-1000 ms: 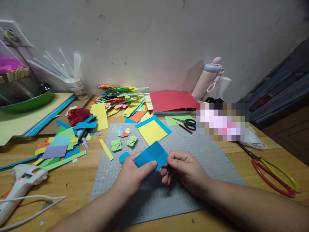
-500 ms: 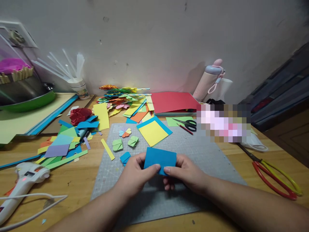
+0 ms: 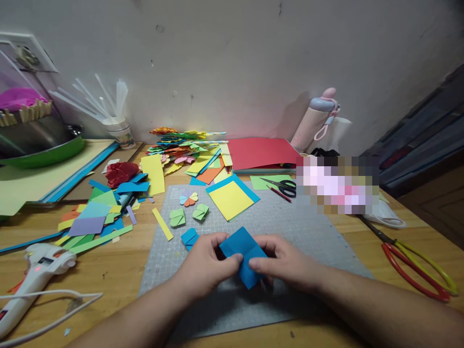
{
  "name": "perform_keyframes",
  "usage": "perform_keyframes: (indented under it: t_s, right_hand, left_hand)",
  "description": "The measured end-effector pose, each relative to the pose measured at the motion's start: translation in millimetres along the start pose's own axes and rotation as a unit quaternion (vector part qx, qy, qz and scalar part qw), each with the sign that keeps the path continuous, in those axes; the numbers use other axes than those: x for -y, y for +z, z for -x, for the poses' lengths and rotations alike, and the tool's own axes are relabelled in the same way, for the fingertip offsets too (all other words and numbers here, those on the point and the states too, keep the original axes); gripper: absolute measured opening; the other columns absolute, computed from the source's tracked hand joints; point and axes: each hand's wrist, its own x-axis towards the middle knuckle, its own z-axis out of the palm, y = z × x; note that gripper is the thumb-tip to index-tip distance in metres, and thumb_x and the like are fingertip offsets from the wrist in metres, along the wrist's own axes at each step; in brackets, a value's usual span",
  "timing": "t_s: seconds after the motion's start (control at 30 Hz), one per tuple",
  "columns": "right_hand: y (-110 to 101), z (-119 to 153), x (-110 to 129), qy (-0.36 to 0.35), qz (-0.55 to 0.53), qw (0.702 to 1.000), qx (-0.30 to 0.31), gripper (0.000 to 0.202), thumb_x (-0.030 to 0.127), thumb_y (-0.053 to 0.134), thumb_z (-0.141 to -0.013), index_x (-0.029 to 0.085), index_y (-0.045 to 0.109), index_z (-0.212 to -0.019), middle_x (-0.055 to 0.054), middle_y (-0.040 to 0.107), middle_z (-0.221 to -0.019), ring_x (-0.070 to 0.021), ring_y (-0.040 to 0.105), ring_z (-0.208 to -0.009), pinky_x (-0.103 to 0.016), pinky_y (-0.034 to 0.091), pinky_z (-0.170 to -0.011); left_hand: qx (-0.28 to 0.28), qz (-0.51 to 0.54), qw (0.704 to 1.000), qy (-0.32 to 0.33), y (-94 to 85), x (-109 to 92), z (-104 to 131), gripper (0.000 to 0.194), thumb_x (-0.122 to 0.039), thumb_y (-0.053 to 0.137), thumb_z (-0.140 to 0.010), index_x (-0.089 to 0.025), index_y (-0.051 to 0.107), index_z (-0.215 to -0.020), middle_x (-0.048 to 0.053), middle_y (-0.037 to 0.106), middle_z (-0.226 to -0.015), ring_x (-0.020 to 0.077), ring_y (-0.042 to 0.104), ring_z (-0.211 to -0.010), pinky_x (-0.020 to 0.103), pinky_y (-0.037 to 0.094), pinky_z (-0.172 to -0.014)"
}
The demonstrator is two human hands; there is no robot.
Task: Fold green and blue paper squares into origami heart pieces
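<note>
A creased blue paper (image 3: pixel 243 249) is held between both hands above the grey cutting mat (image 3: pixel 308 217), one corner pointing away from me. My left hand (image 3: pixel 213 263) pinches its left side, thumb on top. On the right side my right hand (image 3: pixel 282 261) grips it with the thumb over the face; the fingers beneath are partly hidden. A folded blue piece (image 3: pixel 189 237) lies just beyond my left hand. Two folded green pieces (image 3: pixel 177 217) and a multicoloured paper flower (image 3: pixel 189 198) rest on the mat. Behind the hands is a yellow sheet (image 3: pixel 232 199) on blue paper.
Black scissors (image 3: pixel 286 187) and a red pencil (image 3: pixel 278 194) lie at the mat's back right. Larger scissors (image 3: pixel 416 270) with red and yellow handles are at the right. A glue gun (image 3: pixel 36 270) and paper scraps (image 3: pixel 89 224) occupy the left. A red sheet (image 3: pixel 261 153) lies at the back.
The blue paper has turned from a roughly level rectangle to a diamond-like position, and a crease now shows. Both hands have shifted slightly with it and still hold it.
</note>
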Motion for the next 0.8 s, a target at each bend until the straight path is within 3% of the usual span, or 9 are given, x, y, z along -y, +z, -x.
perform_keyframes:
  t_s: [0.1,0.3,0.37,0.47,0.53,0.63,0.8]
  right_hand:
    - [1.0,0.0,2.6,-0.002,0.025,1.0,-0.018,0.023,0.034,0.069,-0.073,0.012,0.062,-0.078,0.001,0.054,-0.066,-0.008,0.046,-0.055,-0.019,0.038,-0.052]
    - [8.3,-0.4,-3.9,-0.01,-0.047,0.995,-0.09,0.026,0.038,0.066,-0.077,0.013,0.062,-0.083,-0.001,0.06,-0.063,-0.0101,0.05,-0.054,-0.02,0.037,-0.049]
    - [6.4,0.1,-3.4,-0.003,-0.051,0.996,-0.077,0.025,0.035,0.069,-0.073,0.012,0.062,-0.083,0.0,0.058,-0.066,-0.009,0.049,-0.056,-0.02,0.038,-0.052]
    - [-0.7,2.2,0.4,0.03,-0.047,0.998,0.009,0.031,0.032,0.073,-0.069,0.012,0.064,-0.091,-0.001,0.057,-0.076,-0.0098,0.049,-0.064,-0.022,0.04,-0.062]
    - [-4.3,3.6,2.3,0.04,-0.044,0.998,0.028,0.029,0.035,0.071,-0.071,0.012,0.063,-0.087,0.0,0.054,-0.072,-0.0095,0.046,-0.062,-0.021,0.039,-0.06]
    - [-4.0,4.5,2.5,0.052,-0.028,0.998,0.01,0.029,0.039,0.07,-0.072,0.012,0.059,-0.073,0.004,0.044,-0.062,-0.0074,0.037,-0.055,-0.019,0.033,-0.052]
    - [3.5,3.4,3.9,0.045,-0.059,0.997,-0.017,0.027,0.037,0.068,-0.069,0.013,0.056,-0.071,0.003,0.046,-0.063,-0.0079,0.038,-0.054,-0.021,0.035,-0.054]
  left_hand:
    - [0.006,0.004,1.0,0.01,2.4,-0.8,-0.2,0.014,-0.027,0.062,-0.07,-0.014,0.056,-0.069,-0.001,0.05,-0.061,0.012,0.044,-0.058,0.025,0.035,-0.056]
    - [-0.012,0.052,0.998,0.027,0.2,-2.1,-3.4,0.02,-0.033,0.063,-0.073,-0.014,0.057,-0.074,0.0,0.056,-0.066,0.0124,0.049,-0.06,0.026,0.039,-0.06]
    - [-0.004,0.041,0.999,0.023,-0.3,-1.2,-3.2,0.02,-0.033,0.063,-0.072,-0.014,0.057,-0.072,0.001,0.056,-0.066,0.0128,0.049,-0.06,0.026,0.039,-0.059]
    - [0.021,0.034,0.999,0.013,1.1,1.0,-1.4,0.019,-0.032,0.065,-0.07,-0.015,0.057,-0.068,0.001,0.056,-0.064,0.013,0.049,-0.059,0.026,0.038,-0.057]
    - [0.041,0.033,0.999,0.012,2.6,2.0,-0.2,0.019,-0.031,0.066,-0.07,-0.016,0.056,-0.066,0.0,0.055,-0.062,0.0127,0.048,-0.058,0.026,0.036,-0.056]
    - [0.057,0.041,0.997,0.011,3.9,1.9,-0.2,0.023,-0.033,0.068,-0.068,-0.016,0.054,-0.063,-0.001,0.052,-0.06,0.0116,0.046,-0.057,0.025,0.034,-0.055]
    - [0.056,0.101,0.993,0.0,2.2,0.6,-4.0,0.032,-0.042,0.069,-0.068,-0.017,0.05,-0.063,-0.005,0.046,-0.056,0.0084,0.038,-0.051,0.022,0.028,-0.05]
